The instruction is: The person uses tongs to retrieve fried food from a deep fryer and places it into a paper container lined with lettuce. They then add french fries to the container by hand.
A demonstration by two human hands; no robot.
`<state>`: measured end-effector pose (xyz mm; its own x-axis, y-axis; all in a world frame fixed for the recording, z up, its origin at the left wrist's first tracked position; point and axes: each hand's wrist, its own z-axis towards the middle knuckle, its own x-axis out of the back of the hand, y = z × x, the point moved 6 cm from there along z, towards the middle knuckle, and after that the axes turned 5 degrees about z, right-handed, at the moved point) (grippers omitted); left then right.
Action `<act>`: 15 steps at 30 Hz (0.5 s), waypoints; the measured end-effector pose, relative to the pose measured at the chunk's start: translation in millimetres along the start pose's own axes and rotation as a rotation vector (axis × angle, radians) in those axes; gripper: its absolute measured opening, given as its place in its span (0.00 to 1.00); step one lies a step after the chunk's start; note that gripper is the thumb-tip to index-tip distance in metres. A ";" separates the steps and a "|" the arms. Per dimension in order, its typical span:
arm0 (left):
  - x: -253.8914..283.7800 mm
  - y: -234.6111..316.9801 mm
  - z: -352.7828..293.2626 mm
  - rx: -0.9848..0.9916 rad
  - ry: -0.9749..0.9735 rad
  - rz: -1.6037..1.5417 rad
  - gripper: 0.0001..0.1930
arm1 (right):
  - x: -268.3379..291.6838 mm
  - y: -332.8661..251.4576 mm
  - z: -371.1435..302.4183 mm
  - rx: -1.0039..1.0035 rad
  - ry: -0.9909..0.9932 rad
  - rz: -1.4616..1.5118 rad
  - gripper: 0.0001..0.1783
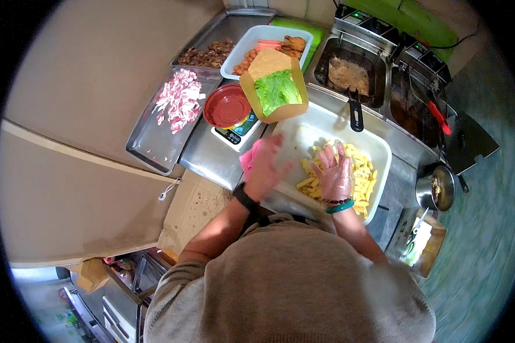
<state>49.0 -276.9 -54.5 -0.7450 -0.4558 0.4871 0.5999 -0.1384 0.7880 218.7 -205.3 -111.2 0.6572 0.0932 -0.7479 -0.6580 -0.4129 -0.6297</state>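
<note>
My right hand [336, 174], in a clear plastic glove, rests with fingers spread on pale cut fries [310, 186]. The fries lie in a white plastic tub [383, 157]. My left hand [264, 170] is at the tub's left edge, blurred, its fingers apart and nothing visible in them. Beside it lies a pink cloth [248, 159]. An open brown paper box [292, 112] holding lettuce leaf [277, 91] stands at the tub's far left corner. Left of the box, a dark red bowl [226, 106] sits on a white digital scale [234, 137].
Two deep fryers [355, 71] stand at the back right; a black basket handle [356, 116] reaches over the tub. Metal trays with raw sliced meat [178, 100] and browned meat [207, 54] are at left. A container [310, 38] holds sausages. A saucepan [423, 191] is at right.
</note>
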 end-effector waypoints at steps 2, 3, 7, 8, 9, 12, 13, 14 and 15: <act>-18.1 75.9 -13.4 -0.237 -0.230 0.041 0.29 | -0.9 1.2 0.9 -0.008 -0.038 0.013 0.38; -29.2 81.1 -20.7 -0.257 -0.299 0.077 0.29 | -3.4 2.7 2.2 -0.007 -0.034 0.021 0.38; -58.3 74.4 -35.6 -0.289 -0.491 0.182 0.25 | -10.4 3.1 4.9 -0.018 -0.020 0.049 0.39; -62.8 71.6 -36.9 -0.288 -0.517 0.196 0.22 | -10.2 2.4 5.6 -0.017 -0.023 0.056 0.39; -65.3 70.4 -37.6 -0.290 -0.518 0.194 0.19 | -9.5 2.0 6.5 -0.015 -0.025 0.062 0.40; -70.3 75.6 -39.3 -0.337 -0.563 0.191 0.13 | -4.7 0.1 6.5 -0.056 0.013 0.124 0.41; -71.6 80.5 -41.1 -0.380 -0.607 0.190 0.12 | -2.9 -0.5 6.3 -0.078 0.034 0.153 0.42; -74.0 84.7 -43.3 -0.423 -0.651 0.189 0.11 | -2.0 -2.1 6.5 -0.093 0.058 0.169 0.42; -77.1 84.6 -45.2 -0.435 -0.656 0.176 0.10 | -2.0 -4.3 6.8 -0.108 0.081 0.186 0.43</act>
<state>170.3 -293.2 -42.4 -0.5674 0.0877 0.8188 0.6837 -0.5040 0.5278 217.7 -197.5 -108.5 0.5585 -0.0653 -0.8270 -0.7303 -0.5115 -0.4528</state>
